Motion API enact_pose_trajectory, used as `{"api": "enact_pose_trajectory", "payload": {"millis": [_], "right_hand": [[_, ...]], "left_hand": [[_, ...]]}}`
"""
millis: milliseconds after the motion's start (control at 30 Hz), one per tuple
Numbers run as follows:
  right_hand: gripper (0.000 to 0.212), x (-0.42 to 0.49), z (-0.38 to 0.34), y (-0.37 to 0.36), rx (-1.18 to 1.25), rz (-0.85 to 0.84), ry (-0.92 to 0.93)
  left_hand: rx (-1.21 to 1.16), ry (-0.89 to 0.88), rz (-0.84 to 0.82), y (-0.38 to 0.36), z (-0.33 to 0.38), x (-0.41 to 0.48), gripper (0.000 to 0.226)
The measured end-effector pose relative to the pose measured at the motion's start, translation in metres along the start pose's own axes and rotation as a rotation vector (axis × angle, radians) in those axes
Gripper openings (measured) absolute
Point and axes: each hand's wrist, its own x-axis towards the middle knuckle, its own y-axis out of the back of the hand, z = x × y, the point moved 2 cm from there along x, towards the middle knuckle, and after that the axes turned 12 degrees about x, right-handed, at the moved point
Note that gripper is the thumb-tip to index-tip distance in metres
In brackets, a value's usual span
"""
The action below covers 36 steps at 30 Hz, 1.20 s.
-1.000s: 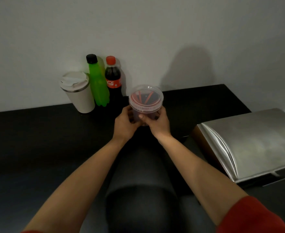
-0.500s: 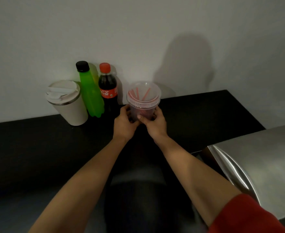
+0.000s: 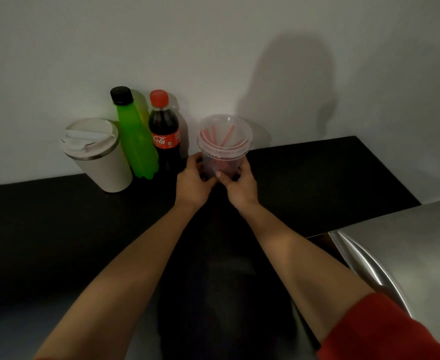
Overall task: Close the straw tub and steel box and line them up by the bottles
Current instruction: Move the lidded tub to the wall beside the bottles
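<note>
white lidded travel cup [image 3: 98, 154] on black counter [image 3: 44, 229], pale wall [image 3: 213, 48]

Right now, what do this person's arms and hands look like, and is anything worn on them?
Both hands, left hand and right hand, are bare: no gloves, rings or watch show. Both forearms are uncovered. A red sleeve covers the right upper arm at the picture's lower right corner. On the left arm, no sleeve can be made out.

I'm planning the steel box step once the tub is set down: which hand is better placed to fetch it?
Probably the right hand. The steel box lies at the table's right edge, on that arm's side, while the left hand is nearer the cola bottle. Both now grip the straw tub.
</note>
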Motion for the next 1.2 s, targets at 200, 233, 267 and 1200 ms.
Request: {"api": "enact_pose_trajectory", "payload": {"millis": [200,233,267,1200], "right_hand": [[0.074,0.0009,0.0015,-0.0002,0.003,0.001,0.03],[0.073,0.0008,0.0014,-0.0004,0.007,0.008,0.039],[0.073,0.0006,0.0013,-0.0006,0.014,0.017,0.048],[0.081,0.0028,-0.0016,-0.0027,-0.008,0.033,0.061]], "left_hand": [[0.003,-0.001,-0.003,-0.0022,-0.0017,0.0039,0.064],[0.008,-0.007,0.0,-0.002,-0.002,0.0038,0.063],[0.012,-0.013,0.002,-0.0014,-0.0021,0.0035,0.063],[0.023,-0.003,-0.021,0.0017,0.0035,-0.0014,0.068]]}}
